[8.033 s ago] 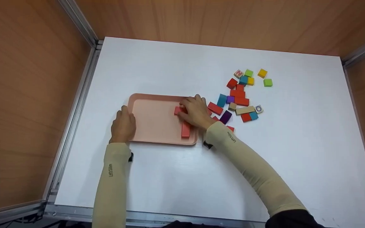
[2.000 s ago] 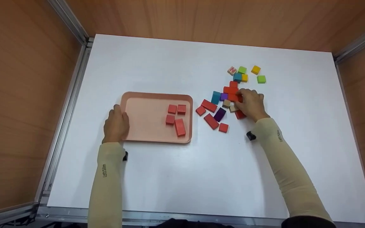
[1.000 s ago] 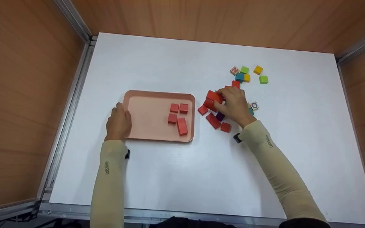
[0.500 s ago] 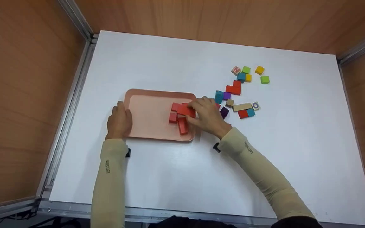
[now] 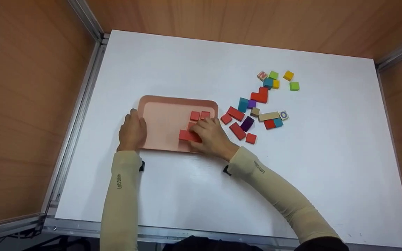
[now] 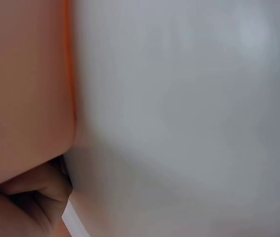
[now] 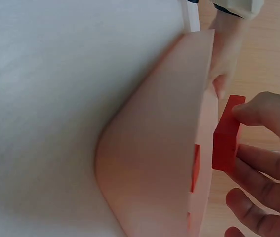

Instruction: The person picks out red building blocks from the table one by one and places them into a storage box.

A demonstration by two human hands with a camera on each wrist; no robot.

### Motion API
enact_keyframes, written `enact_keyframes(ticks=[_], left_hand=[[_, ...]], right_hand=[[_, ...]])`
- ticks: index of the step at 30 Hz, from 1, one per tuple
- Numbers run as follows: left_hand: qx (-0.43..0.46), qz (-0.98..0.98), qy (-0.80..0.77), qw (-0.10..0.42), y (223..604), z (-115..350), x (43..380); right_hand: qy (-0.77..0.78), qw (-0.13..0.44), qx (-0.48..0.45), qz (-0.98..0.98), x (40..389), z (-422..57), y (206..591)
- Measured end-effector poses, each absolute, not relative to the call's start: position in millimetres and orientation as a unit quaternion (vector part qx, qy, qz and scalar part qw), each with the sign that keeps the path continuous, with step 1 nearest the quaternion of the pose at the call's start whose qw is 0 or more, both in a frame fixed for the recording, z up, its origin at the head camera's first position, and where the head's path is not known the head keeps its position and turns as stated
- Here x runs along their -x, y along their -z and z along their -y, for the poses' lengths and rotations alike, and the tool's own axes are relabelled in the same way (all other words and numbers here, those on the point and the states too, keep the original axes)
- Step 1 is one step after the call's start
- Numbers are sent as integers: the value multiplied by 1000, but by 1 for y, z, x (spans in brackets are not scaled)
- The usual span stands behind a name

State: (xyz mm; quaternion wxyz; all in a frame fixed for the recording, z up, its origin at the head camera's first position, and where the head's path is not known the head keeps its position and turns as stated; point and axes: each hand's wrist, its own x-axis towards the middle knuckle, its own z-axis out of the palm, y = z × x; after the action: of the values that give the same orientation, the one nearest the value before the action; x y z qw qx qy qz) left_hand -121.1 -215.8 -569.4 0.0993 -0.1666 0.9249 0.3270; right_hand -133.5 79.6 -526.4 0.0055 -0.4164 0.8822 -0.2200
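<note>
My right hand (image 5: 213,139) pinches a long red block (image 5: 186,135) between thumb and fingertips, low over the right part of a pink tray (image 5: 162,120). In the right wrist view the same red block (image 7: 227,138) is gripped just above the tray wall (image 7: 154,143). Two red cubes lie behind the hand in the tray, and another red cube (image 5: 191,125) is partly covered by the fingers. The rest of the tray's right side is hidden by the hand. My left hand (image 5: 130,131) grips the tray's left end, its fingers (image 6: 36,192) bent against the wall.
Right of the tray lie loose red blocks (image 5: 237,131), a dark purple block (image 5: 247,123), teal blocks (image 5: 243,104) and a plain wood block (image 5: 268,116). Farther back are green and yellow cubes (image 5: 288,75) and a letter cube (image 5: 262,75). Wooden panels bound the white table (image 5: 194,195).
My right hand has picked a long red block from the pile and carried it left over the tray, lately toward its near side. The left hand stays at the tray's left end.
</note>
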Motion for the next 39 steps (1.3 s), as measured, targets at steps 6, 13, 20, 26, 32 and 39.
enact_keyframes(ticks=[6,13,20,26,32,39], left_hand=[[164,-927,-326,92,571,216,121],[152,-933,-316,84,572,216,120],[152,-933,-313,89,572,217,120],[156,-931,-315,96,571,216,120],[160,-929,-319,102,571,217,120],[147,-934,-312,91,572,219,119]], right_hand=[[187,66,408,-891,132,-74,536],[142,96,403,-899,130,-70,543],[126,95,400,-903,130,-68,543],[149,94,394,-902,128,-70,543],[221,49,388,-893,132,-84,538],[262,-10,341,-902,148,-111,527]])
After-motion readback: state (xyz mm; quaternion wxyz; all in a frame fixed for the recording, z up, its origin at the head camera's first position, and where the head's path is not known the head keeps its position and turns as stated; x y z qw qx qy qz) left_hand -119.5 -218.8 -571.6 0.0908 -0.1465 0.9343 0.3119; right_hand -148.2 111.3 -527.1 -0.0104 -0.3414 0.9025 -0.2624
